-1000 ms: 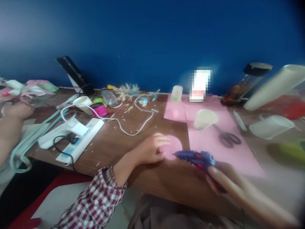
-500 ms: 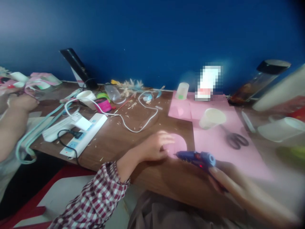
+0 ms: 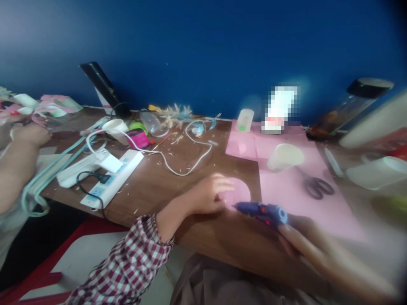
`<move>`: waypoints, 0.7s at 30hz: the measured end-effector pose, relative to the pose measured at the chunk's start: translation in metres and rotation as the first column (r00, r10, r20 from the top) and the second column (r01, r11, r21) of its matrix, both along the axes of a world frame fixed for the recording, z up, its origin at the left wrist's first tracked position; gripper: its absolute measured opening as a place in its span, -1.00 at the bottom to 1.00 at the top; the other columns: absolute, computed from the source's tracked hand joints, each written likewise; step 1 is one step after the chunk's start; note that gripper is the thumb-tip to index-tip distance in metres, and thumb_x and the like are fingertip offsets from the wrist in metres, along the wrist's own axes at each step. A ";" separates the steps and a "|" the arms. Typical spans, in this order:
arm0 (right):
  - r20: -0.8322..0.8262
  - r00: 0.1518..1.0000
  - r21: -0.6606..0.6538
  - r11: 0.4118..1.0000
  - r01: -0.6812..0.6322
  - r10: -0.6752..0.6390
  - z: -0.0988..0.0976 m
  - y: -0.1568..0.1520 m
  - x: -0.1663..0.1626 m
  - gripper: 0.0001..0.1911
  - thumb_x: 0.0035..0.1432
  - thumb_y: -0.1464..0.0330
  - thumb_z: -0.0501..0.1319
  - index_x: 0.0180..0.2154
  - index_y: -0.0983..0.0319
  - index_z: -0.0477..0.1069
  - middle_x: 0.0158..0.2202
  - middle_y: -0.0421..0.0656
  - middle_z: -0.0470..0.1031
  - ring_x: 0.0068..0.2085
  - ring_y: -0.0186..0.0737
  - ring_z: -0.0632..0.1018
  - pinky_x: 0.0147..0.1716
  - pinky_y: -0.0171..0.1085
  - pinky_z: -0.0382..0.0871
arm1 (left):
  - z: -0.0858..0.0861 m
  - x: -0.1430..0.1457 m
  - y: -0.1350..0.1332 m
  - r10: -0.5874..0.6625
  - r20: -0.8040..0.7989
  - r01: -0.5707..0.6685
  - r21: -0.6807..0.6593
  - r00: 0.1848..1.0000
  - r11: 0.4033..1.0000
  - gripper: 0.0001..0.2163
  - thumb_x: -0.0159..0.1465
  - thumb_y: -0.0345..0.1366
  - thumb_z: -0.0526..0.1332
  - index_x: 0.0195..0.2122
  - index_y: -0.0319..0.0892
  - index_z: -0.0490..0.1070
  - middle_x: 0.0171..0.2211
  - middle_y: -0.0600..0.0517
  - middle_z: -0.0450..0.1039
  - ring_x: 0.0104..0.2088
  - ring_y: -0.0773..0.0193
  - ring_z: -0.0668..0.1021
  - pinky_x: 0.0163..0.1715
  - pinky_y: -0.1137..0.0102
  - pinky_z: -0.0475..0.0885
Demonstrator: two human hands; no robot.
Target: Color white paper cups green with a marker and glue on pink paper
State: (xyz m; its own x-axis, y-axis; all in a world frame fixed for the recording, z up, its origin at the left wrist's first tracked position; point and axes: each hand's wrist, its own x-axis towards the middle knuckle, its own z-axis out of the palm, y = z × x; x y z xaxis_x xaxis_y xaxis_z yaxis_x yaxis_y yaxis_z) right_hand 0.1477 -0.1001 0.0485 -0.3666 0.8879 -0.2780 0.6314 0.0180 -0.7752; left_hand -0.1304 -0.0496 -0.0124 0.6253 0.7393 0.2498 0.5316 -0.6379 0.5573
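Pink disc [image 3: 241, 191]; cup [image 3: 285, 159], scissors [image 3: 308, 181] on nearby sheet [image 3: 318, 218].

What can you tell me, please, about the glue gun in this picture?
The glue gun is blue, plastic-looking, with a narrow dark nozzle, a lighter round rear end and a small red light glowing on its side. The right hand grips its handle, hiding most of it. The nozzle points left, its tip over the near part of the pink paper disc; whether they touch is unclear.

Left hand [image 3: 208, 195] touches a pink disc [image 3: 240, 189] while right hand [image 3: 300, 239] holds a glue gun [image 3: 256, 210]
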 end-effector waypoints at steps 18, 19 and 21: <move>0.023 0.999 -0.011 1.000 0.026 -0.026 -0.005 0.001 0.002 -0.50 0.12 -0.08 0.12 -0.59 0.16 0.36 -0.66 -0.22 0.41 -0.57 -0.26 0.41 -0.54 -0.33 0.33 | 0.001 0.000 0.000 0.003 -0.009 -0.003 -0.001 1.000 1.000 -0.58 0.12 -0.38 0.22 0.05 -0.18 0.43 0.10 -0.13 0.45 0.12 0.06 0.43 0.15 0.09 0.29; 0.029 0.999 -0.014 0.999 0.037 -0.037 -0.005 0.001 0.002 -0.51 0.12 -0.06 0.13 -0.60 0.16 0.36 -0.66 -0.23 0.40 -0.57 -0.27 0.40 -0.54 -0.33 0.33 | 0.000 0.000 0.001 0.000 -0.014 0.000 0.007 1.000 1.000 -0.59 0.14 -0.38 0.21 0.05 -0.19 0.43 0.10 -0.13 0.45 0.12 0.06 0.43 0.16 0.09 0.28; 0.047 0.998 -0.019 0.999 0.034 -0.033 -0.006 0.001 0.003 -0.52 0.14 -0.02 0.14 -0.62 0.17 0.35 -0.66 -0.23 0.40 -0.57 -0.29 0.40 -0.54 -0.35 0.32 | 0.000 0.000 0.001 -0.005 -0.028 0.006 0.023 1.000 1.000 -0.61 0.17 -0.39 0.17 0.05 -0.22 0.43 0.10 -0.12 0.45 0.13 0.08 0.43 0.18 0.11 0.25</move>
State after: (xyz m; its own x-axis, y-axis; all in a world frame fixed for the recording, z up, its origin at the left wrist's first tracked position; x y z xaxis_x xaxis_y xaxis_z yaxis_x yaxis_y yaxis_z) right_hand 0.1511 -0.0994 0.0428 -0.3230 0.8934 -0.3123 0.6672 -0.0191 -0.7447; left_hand -0.1307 -0.0487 -0.0125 0.6363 0.7303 0.2486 0.5435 -0.6530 0.5274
